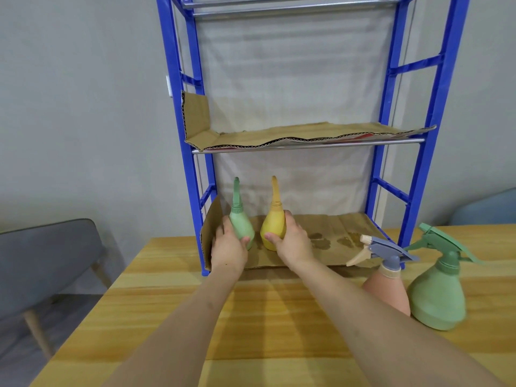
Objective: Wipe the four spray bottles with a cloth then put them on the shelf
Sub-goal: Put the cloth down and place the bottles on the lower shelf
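- The worktop (251, 317), a pale wood surface, ran from the person out to 12 o'clock, with both bare forearms stretched across it.
- At about 3 o'clock on it stood two bottles not yet on the shelf: a large green bottle (437, 297) and, touching or just beside it at its 9 o'clock, a pink bottle (388, 291). The pink one had a blue trigger head that pointed roughly toward 9 o'clock. Both stood upright, long axis vertical.
- Farther out, the left hand (227, 247) gripped a small pale green bottle (241, 227) low on its belly, its fingers (245, 240) wrapped round it.
- Just beside it at 3 o'clock, the right hand (291, 241) gripped a yellow bottle (273, 224) the same way, with its fingers (269, 236) curled on the lower body.
- Both held bottles stood upright with slim nozzles pointing up. They were close but apart, and appeared to rest on the lower cardboard sheet (349, 233) at the left end of the shelf's bottom tier.
- The sheet showed dark stains to the right of the hands.
- No cloth was in view, so I cannot tell whether any wiping had been done.
- Judged from this, half the placing looked done. The next reach would be back toward 4 o'clock from the hands, and the right hand was the nearer one to both waiting bottles.
- Beyond stood the blue shelf frame (192, 135), with an upper cardboard sheet (279, 134) on the next tier.
- A grey chair (47, 261) sat at 9 o'clock, off the worktop.
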{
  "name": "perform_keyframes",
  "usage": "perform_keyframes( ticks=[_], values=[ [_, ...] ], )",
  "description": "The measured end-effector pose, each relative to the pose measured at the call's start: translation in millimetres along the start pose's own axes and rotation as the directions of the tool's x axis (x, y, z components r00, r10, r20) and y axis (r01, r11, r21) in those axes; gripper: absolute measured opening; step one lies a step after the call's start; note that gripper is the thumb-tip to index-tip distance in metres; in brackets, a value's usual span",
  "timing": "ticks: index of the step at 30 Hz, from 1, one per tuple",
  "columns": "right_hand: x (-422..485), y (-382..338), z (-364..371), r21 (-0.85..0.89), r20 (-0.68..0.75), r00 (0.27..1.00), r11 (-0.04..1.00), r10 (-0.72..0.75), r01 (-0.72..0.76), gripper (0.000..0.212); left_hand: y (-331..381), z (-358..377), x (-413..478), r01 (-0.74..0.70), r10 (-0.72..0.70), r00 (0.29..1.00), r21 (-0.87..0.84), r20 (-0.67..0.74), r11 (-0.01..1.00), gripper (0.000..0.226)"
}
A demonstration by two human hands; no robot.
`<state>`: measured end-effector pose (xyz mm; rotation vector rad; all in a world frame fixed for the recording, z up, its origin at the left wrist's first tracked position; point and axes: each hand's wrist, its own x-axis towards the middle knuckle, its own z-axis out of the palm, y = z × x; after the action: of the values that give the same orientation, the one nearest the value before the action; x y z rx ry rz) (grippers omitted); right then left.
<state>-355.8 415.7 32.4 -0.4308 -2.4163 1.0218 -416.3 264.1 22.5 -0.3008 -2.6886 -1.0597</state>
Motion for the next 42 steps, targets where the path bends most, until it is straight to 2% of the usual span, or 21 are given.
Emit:
perform_keyframes(
  ticks=[17,21,24,29,34,38,42],
  values=[
    [6.2,-4.1,-1.3,0.005,0.032,0.999,0.999,0.032,-0.032,0.077,3.8,-6.1,0.7,-0.023,0.021,0.999,0.064,0.035,0.998,0.086],
    [1.2,-12.1,-9.4,-0.018,0.065,0.996,0.998,0.060,-0.059,0.084,10.1,-17.9,-7.9,-0.022,0.021,0.998,0.009,0.054,1.000,0.090],
    [-13.5,-15.9,-19.7,-0.038,0.048,0.997,0.997,0.068,-0.066,0.082,13.1,-28.1,-21.8,-0.066,0.065,0.995,0.006,0.078,0.998,0.082],
    [-60.5,-24.7,-47.5,-0.161,0.085,0.996,0.986,-0.038,0.051,0.057,25.0,-51.8,-68.6,-0.183,0.172,0.981,0.116,0.093,0.976,0.061],
    [-121.5,-31.1,-90.5,-0.281,0.100,0.977,0.936,-0.188,0.209,0.036,37.3,-81.6,-142.8,-0.301,0.282,0.953,0.267,0.111,0.915,0.051],
    [-173.4,-30.2,-130.4,-0.413,0.120,0.953,0.858,-0.280,0.304,0.031,44.6,-94.5,-195.6,-0.357,0.344,0.933,0.392,0.107,0.848,0.041],
    [-210.8,-13.9,-169.7,-0.584,0.123,0.941,0.744,-0.315,0.325,0.034,65.4,-92.3,-235.3,-0.420,0.408,0.905,0.404,0.118,0.813,0.041]
  ],
)
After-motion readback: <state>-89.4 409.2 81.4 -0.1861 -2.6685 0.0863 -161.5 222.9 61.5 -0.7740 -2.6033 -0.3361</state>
